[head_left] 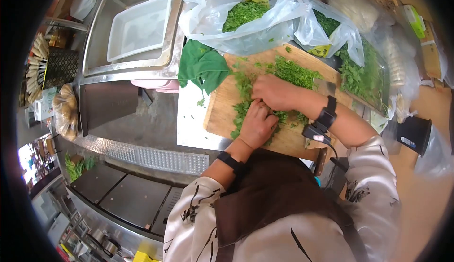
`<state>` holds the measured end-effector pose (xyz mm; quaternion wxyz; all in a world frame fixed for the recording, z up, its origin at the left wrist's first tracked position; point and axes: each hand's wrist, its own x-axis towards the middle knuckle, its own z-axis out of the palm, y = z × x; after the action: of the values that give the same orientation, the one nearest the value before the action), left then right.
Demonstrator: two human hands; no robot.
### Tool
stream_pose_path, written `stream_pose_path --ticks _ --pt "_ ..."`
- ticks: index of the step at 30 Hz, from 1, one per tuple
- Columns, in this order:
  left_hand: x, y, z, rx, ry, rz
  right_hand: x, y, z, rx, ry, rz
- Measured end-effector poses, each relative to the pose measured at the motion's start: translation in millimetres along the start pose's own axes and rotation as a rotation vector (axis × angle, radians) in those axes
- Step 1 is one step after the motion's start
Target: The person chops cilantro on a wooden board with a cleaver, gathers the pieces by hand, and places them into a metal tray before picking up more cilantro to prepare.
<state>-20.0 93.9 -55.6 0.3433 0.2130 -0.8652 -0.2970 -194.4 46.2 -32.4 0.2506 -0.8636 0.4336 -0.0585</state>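
Note:
On the wooden cutting board [217, 108], both hands are on a bunch of leafy green herbs [242, 113] that looks like cilantro. My left hand [257, 125] has its fingers curled around the stems on the near side. Just beyond it, touching it, my right hand [273, 92] is closed on the same bunch; its fingertips are partly hidden. Chopped herbs [295, 72] lie in a pile past my right hand. A knife's metal blade [325, 87] shows at the board's right, beyond my forearm, and a wooden handle [320, 161] shows on the near side.
A green cloth [201, 65] lies at the board's left corner. Behind are plastic bags [203, 13] holding chopped greens. A glass-like tray of herbs [366, 79] stands right. Left is a metal sink [92, 49] with a white plastic tub [116, 39]. A black bin [414, 134] sits far right.

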Motion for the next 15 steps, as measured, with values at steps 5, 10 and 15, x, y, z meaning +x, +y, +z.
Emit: stream_pose_path --ticks 5,10,15 --pt "-3 -1 0 0.049 -0.019 0.011 -37 -21 -14 0.294 -0.188 0.294" --pt "-2 -2 -1 -0.029 -0.098 -0.128 -42 -56 -18 0.404 0.066 0.47" --pt "3 0 -4 -0.046 -0.094 -0.127 -84 -80 -26 0.114 0.59 0.407"
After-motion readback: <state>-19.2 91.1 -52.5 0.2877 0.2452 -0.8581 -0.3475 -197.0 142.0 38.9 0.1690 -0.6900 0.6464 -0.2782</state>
